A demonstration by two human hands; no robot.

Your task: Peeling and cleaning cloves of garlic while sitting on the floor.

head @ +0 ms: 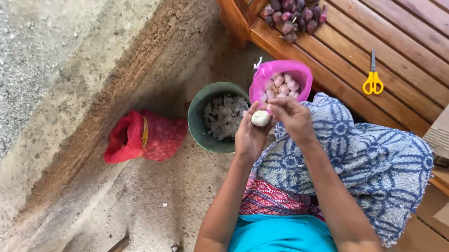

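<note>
I hold a white garlic bulb [260,118] in my left hand [249,138]. My fingers curl around it from below, so that hand is closed on the garlic. My right hand [292,117] is just beside it, and its fingertips [273,107] pinch at the top of the same garlic. That hand is bent in tight too, with the thumb and fingers close together. The garlic sits between both hands, above my knees. Just behind my hands is a pink bowl [263,76] with peeled garlic cloves [281,85] in it. It rests at the edge of my lap, on my blue and white patterned cloth [368,160]. To the left of the pink bowl, down on the sandy ground [142,199], stands a dark green bucket [196,119] with pale dry skins [225,115] inside. Farther left lies a red mesh bag [143,136], open at one end. I sit beside a wooden bench [394,64] made of slats. A pile of purple shallots [293,13] lies at its far corner. Yellow scissors [372,80] lie on the slats, well apart from my hands. I wear a bright blue shirt [285,244].
</note>
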